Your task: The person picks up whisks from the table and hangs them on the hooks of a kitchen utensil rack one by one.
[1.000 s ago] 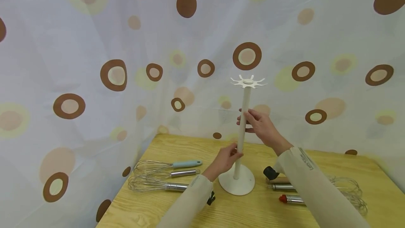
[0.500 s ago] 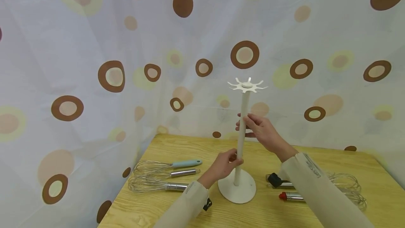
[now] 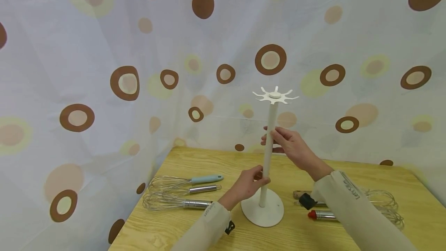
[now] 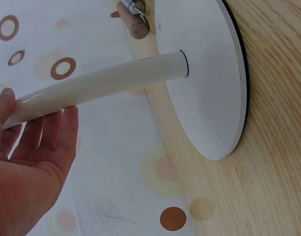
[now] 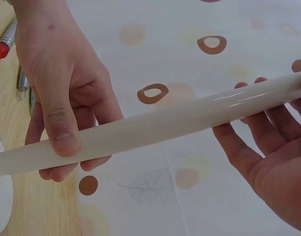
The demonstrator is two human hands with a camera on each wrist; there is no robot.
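Observation:
A white stand with a round base point(image 3: 263, 218), a straight pole point(image 3: 270, 142) and a top ring of curved hooks point(image 3: 275, 96) is upright at the middle of the table, leaning slightly right. My left hand point(image 3: 245, 185) holds the pole low, close above the base, with thumb and fingers around it. Higher up, my right hand point(image 3: 292, 146) grips the same pole, fingers behind and thumb in front. Both hands show on the pole in the right wrist view. In the left wrist view, the base point(image 4: 209, 113) sits tilted by the camera angle, its dark underside rim point(image 4: 244, 64) against the wood.
Left of the stand lie a blue-handled whisk point(image 3: 207, 179), a steel whisk point(image 3: 205, 189) and a larger steel whisk point(image 3: 195, 204). Under the right forearm are more whisks, one with a red-tipped handle point(image 3: 324, 215). A dotted curtain point(image 3: 223, 42) hangs behind the wooden table point(image 3: 195, 156).
The stand and both hands have moved lower in the head view, toward the near side, then slightly right. The grip on the pole stays the same. The whisks have not moved.

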